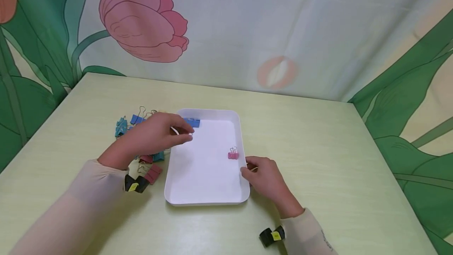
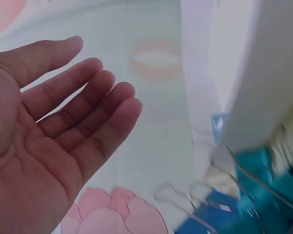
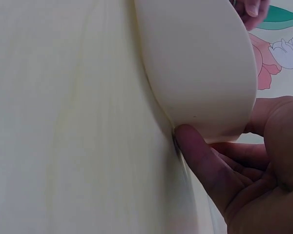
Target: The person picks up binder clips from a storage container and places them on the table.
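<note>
A white tray (image 1: 205, 180) lies on the table. Inside it are a blue binder clip (image 1: 192, 122) by the far left corner and a small pink binder clip (image 1: 232, 155) near the right wall. My left hand (image 1: 155, 131) hovers over the tray's left side. Its fingers are loosely bent, and the left wrist view shows the palm holding nothing. At the tray's right edge, my right hand (image 1: 267, 178) pinches the wall, with fingertips (image 3: 190, 139) at the base of its outer side. Part of the left wall is hidden behind my left hand.
Left of the tray is a pile of binder clips, including teal ones (image 1: 120, 127) and a red one (image 1: 153, 173), partly covered by my left arm. Black devices with yellow labels sit at both wrists. A flower-printed curtain (image 1: 226, 30) hangs behind the table.
</note>
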Motion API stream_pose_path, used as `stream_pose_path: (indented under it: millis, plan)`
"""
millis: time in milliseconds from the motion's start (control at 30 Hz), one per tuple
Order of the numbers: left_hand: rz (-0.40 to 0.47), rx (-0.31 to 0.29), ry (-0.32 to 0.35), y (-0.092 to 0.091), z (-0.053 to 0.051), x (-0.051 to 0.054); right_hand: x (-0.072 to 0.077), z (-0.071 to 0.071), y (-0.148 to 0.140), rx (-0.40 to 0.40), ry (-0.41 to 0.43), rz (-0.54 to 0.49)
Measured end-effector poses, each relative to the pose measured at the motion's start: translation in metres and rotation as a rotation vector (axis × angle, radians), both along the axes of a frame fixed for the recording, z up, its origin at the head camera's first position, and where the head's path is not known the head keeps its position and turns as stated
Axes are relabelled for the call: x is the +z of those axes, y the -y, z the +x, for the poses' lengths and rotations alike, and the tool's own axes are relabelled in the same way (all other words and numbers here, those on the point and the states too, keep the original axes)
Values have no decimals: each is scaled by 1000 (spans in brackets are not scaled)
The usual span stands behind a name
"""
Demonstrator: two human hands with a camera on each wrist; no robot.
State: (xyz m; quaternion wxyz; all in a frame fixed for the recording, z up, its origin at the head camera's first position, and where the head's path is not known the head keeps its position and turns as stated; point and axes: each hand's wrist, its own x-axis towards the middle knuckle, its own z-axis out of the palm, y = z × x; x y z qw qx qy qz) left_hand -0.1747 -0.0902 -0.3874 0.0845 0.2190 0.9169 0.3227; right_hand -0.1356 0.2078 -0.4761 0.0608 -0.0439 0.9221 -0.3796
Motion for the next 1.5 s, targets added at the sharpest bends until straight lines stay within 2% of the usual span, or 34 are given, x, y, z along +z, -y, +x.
stream_pose_path:
  millis: [133,300,467,733,900,1033,1200,1333,1500]
  plan:
    - [11,-53,-34,-16,-3,8,0,0,-1,-2,-5,0]
    - [7,-148,-69,-37,-8,18,0,0,-1,0,-8,-2]
    - [11,-195,-57,-55,-16,17,0,0,0,6,5,-10]
    - [111,-179,18,-79,-31,-6,-1,-2,1,21,16,-6]
    - [105,-192,82,-91,-38,-20,-1,-2,1,29,8,-4]
    - [25,-173,122,-101,-43,-30,-2,-1,-1,32,-11,-4]
    - [-94,-152,114,-114,-47,-42,-2,-1,-2,35,-27,-9]
    - [-169,-164,121,-121,-51,-51,-1,-1,-3,36,-37,-18]
    - [-235,-185,135,-127,-54,-57,0,-1,-2,42,-37,-30]
